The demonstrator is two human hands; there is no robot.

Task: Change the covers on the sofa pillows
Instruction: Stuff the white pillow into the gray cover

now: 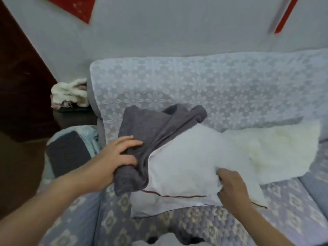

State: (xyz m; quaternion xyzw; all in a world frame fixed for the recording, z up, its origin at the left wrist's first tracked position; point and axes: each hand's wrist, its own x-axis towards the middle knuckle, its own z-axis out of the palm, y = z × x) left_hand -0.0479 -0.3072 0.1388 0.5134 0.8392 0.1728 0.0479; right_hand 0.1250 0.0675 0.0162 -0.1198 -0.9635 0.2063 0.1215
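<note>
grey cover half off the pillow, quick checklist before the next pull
1. Left hand gripping the bunched grey cover: ok.
2. Right hand pinching the white pillow to hold it back: ok.
3. Cover clear of the pillow: not ok, its far end is still inside.
4. Zip fully open: cannot tell.
5. Fluffy white cover out of the way: ok, it lies to the right.
6. Pillow resting on the sofa seat: ok.

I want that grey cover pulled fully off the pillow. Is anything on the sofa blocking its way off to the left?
Nothing visible blocks it. The left hand grips the bunched grey cover; the right hand holds the white pillow. The fluffy white cushion lies on the other side.
</note>
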